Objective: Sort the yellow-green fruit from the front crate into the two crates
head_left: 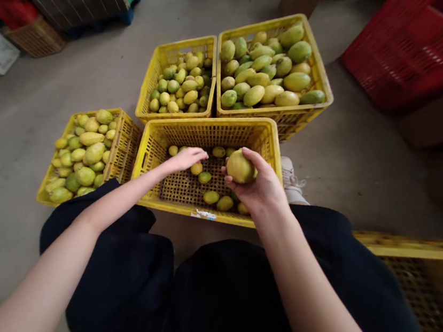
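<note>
Working over the front yellow crate (172,207) goes best without knocking its rim. The left hand (187,158) hovers inside, fingers loosely extended, seemingly holding nothing. The right hand (263,191) curls around a large yellow-green fruit (239,166) above the crate; a cupped, light hold should spare its skin. Smaller fruits (204,177) lie scattered below.

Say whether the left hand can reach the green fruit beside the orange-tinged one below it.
Probably yes: the left hand looks unladen and close by, with nothing visibly covering the green fruit.
</note>
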Action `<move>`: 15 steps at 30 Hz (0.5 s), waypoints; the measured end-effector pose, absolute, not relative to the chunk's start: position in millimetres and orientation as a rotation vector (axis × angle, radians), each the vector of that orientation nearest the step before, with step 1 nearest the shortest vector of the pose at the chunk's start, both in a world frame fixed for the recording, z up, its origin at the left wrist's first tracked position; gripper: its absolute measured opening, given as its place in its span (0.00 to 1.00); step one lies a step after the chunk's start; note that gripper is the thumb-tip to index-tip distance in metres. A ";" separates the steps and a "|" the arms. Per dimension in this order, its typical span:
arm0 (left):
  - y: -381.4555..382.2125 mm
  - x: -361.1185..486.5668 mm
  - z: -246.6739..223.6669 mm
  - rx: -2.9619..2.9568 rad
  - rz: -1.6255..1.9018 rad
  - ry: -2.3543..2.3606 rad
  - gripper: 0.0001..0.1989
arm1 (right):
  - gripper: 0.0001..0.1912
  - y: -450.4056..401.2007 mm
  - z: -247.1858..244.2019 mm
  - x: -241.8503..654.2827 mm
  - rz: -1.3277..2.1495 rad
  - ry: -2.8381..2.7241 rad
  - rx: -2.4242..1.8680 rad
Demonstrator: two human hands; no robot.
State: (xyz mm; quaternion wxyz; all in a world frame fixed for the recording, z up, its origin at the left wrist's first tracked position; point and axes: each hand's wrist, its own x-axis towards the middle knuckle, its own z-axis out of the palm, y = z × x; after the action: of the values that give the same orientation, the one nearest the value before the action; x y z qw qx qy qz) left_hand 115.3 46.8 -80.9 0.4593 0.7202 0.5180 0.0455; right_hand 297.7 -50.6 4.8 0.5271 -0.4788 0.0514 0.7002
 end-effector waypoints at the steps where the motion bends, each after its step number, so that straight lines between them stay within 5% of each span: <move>1: 43.0 115.2 -102.2 1.838 -0.025 1.323 0.15 | 0.08 -51.6 6.7 302.4 1.656 0.115 -1.118; 6: 14.9 124.0 -182.6 1.913 -0.287 1.430 0.13 | 0.09 -56.8 13.0 328.6 1.630 -0.012 -1.012; 15: 22.5 167.8 -251.7 1.955 -0.455 1.576 0.19 | 0.04 -66.8 10.2 384.5 1.440 -0.083 -1.058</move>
State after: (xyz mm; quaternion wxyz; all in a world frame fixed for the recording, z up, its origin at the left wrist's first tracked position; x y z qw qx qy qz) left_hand 167.8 22.5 -251.7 0.2906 0.7329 0.5909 -0.1707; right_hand 384.5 -66.8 10.2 0.6258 -0.4613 -0.0364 0.6279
